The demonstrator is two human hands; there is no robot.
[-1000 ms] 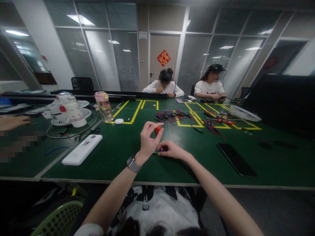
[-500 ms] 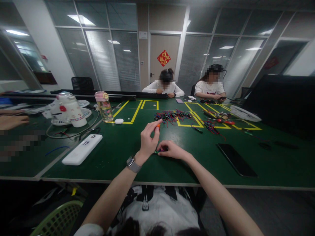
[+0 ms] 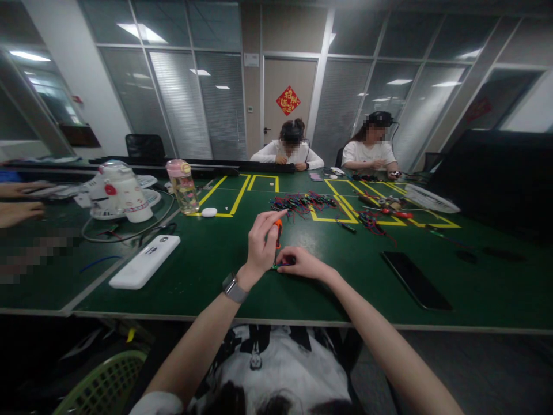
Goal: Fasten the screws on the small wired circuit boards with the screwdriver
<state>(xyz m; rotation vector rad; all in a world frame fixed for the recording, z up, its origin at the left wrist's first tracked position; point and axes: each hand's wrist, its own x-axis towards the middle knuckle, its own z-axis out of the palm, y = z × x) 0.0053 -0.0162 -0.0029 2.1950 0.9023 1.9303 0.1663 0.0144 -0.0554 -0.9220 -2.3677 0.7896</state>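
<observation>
My left hand is closed round an upright tool with an orange-and-black handle; most of it is hidden behind the fingers, so its kind is not clear. Just below and to the right, my right hand pinches a small green circuit board with wires down at the table top. Only the board's left end and a bit of wire show. Beyond both hands lies a pile of similar wired boards, with red, blue and black leads. A single wired board lies to the right of that pile.
On the green table a black phone lies at right, a white power bank at left. Bottles, including a pink-lidded one, stand back left. A second wire bundle lies right. Two people sit opposite; another person's hands show far left.
More of the orange-and-black handle now shows beside my left hand, whose fingers have shifted slightly. My right hand stays in place. The person at far right has moved their hands.
</observation>
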